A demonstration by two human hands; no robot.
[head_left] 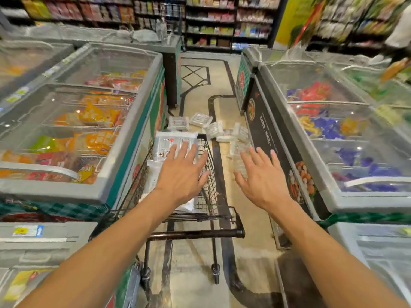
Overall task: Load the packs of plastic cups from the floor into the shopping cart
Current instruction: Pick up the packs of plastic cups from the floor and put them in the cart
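A black wire shopping cart point(208, 174) stands in the aisle between two freezer rows. White packs of plastic cups point(175, 143) lie stacked inside it. My left hand point(182, 172) hovers over the cart with fingers spread, holding nothing. My right hand point(260, 174) is stretched out to the right of the cart, also spread and holding nothing. Several more packs of cups point(213, 127) lie scattered on the floor beyond the cart's front. One pack point(239, 152) lies closer, just past my right fingertips.
Glass-topped chest freezers line the left point(89, 121) and right point(333, 130) sides of the narrow aisle. Stocked shelves point(209, 21) stand at the far end. A person's sleeve point(400, 30) shows at the top right. The cart handle point(195, 234) is near me.
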